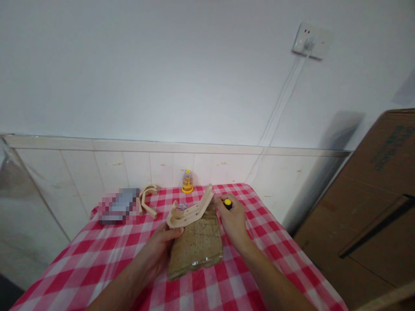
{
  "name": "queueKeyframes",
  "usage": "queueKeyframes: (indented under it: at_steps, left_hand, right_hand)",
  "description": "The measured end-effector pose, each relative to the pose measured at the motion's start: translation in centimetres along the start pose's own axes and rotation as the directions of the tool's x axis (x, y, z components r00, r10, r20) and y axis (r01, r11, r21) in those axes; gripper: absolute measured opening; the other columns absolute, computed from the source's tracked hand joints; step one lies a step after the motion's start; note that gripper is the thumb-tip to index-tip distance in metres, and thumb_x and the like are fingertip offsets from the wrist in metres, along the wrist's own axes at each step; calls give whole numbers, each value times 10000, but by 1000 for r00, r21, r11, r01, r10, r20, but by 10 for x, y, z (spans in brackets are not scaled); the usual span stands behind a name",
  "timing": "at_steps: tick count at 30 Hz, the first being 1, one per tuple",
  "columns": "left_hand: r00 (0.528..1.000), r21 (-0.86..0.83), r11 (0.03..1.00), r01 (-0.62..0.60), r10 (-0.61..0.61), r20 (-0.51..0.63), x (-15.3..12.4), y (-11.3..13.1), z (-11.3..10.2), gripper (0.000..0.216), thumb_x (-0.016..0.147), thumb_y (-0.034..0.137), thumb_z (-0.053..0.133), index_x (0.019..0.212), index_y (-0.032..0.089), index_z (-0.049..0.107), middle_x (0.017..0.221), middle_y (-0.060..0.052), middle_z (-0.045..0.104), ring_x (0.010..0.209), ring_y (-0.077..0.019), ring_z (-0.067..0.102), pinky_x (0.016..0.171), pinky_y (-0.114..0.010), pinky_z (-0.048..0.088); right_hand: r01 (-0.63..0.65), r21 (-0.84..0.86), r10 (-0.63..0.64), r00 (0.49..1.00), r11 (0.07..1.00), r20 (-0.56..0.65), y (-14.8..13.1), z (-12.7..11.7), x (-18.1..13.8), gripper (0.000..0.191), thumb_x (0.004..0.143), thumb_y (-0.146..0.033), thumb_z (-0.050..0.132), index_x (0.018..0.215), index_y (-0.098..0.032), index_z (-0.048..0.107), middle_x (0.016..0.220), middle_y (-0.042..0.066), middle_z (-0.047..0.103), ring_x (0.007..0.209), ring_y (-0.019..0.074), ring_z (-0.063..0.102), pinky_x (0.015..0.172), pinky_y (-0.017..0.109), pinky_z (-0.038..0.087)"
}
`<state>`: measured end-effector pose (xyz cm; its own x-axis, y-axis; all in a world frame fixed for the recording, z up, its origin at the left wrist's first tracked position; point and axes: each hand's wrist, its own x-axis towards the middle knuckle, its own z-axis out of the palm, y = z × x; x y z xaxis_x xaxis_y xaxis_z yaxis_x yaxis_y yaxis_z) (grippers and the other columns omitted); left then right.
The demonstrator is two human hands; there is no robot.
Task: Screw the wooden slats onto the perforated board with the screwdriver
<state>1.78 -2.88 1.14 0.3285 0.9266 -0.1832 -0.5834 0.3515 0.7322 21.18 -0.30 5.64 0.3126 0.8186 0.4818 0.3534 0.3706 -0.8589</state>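
while the wooden bracket (188, 218) is lying slantwise across the far part of the brown board (197, 248), its curled end is pointing toward eight o'clock and its straight end toward two. the board is stretching from beneath it toward six o'clock, shiny along its near edge.

at eight o'clock, the left hand (162, 242) is closing on the board's side, its thumb resting on top beside the bracket's curled end. at three o'clock, the right hand (233, 218) is curling its fingers around a yellow-and-black handle (228, 202); whether its fingertips are touching the bracket, i cannot tell.

at twelve o'clock, a clear container with a yellow base (187, 185) is standing near the wall. at ten, a second curved wooden piece (149, 210) is lying just beside a dark-edged flat object (121, 205), which is partly blurred out. a red-and-white checked cloth (97, 255) is covering the surface.

farther out, white cords (265, 149) are hanging from a wall socket (306, 41) toward one o'clock, and brown cardboard (363, 207) is leaning at three.
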Motion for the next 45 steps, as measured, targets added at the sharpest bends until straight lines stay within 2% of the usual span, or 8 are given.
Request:
queueKeyframes:
  at_steps: [4, 8, 13, 17, 22, 35, 40, 45]
  left_hand:
    - [982, 103, 986, -129, 141, -124, 4, 0, -8, 562, 622, 119, 773, 1151, 206, 607, 1042, -83, 741, 871, -261, 721, 724, -344, 552]
    - [980, 219, 964, -152, 176, -92, 9, -6, -20, 421, 669, 140, 759, 1047, 213, 589, 940, -34, 702, 804, -208, 687, 691, -301, 521]
    - [974, 315, 927, -202, 225, -38, 8, -7, -20, 329, 688, 150, 763, 945, 212, 567, 877, -9, 665, 801, -190, 654, 706, -287, 503]
    - [979, 319, 928, -194, 203, 3, 6, -6, -14, 345, 717, 196, 765, 987, 222, 553, 914, -15, 668, 798, -194, 652, 704, -301, 509]
    - [969, 329, 912, -245, 245, 44, 6, -6, -12, 392, 719, 262, 780, 1042, 227, 559, 919, -18, 674, 789, -197, 656, 726, -320, 521]
    - [964, 318, 910, -266, 258, 67, 5, -5, -9, 386, 741, 281, 760, 1049, 235, 532, 948, -3, 648, 776, -174, 646, 703, -313, 537]
    - [968, 318, 914, -252, 243, 68, 6, -7, -12, 401, 752, 275, 754, 1073, 235, 517, 887, 14, 639, 744, -166, 637, 693, -311, 536]
    - [972, 329, 914, -236, 227, 66, 5, -6, -10, 426, 749, 278, 756, 1089, 231, 504, 825, 23, 639, 714, -164, 630, 676, -305, 530]
  right_hand:
    - [-148, 341, 190, 977, 929, -95, 6, -15, 19, 139, 770, -336, 631, 741, -231, 544, 559, -69, 512, 473, 123, 465, 446, 242, 373]
    - [-108, 477, 194, 971, 872, -137, 2, -28, 31, 160, 745, -319, 655, 843, -206, 597, 686, -34, 584, 584, 126, 555, 557, 255, 460]
    - [79, 277, -49, 993, 958, -111, -22, -37, 19, 310, 810, -370, 708, 1073, -207, 690, 1015, 53, 656, 801, 156, 605, 719, 290, 502]
    - [9, 245, -52, 984, 970, 171, -39, -25, -1, 276, 844, -382, 673, 1070, -225, 696, 843, 14, 656, 749, 165, 614, 679, 282, 508]
    - [52, 136, -92, 945, 989, 313, -32, 0, -16, 164, 858, -330, 659, 974, -214, 664, 850, 18, 663, 772, 177, 636, 675, 275, 519]
    - [219, 30, -212, 890, 975, 404, -18, 10, -18, 164, 918, -319, 616, 1056, -235, 650, 903, 28, 681, 823, 196, 661, 718, 309, 534]
    - [367, -8, -322, 827, 930, 461, -25, 6, -16, 314, 929, -253, 608, 1243, -272, 604, 1076, 39, 706, 941, 201, 666, 826, 342, 533]
    - [396, 21, -340, 759, 918, 555, -33, 0, -8, 369, 953, -171, 538, 1303, -286, 554, 1173, 47, 700, 983, 193, 678, 837, 348, 551]
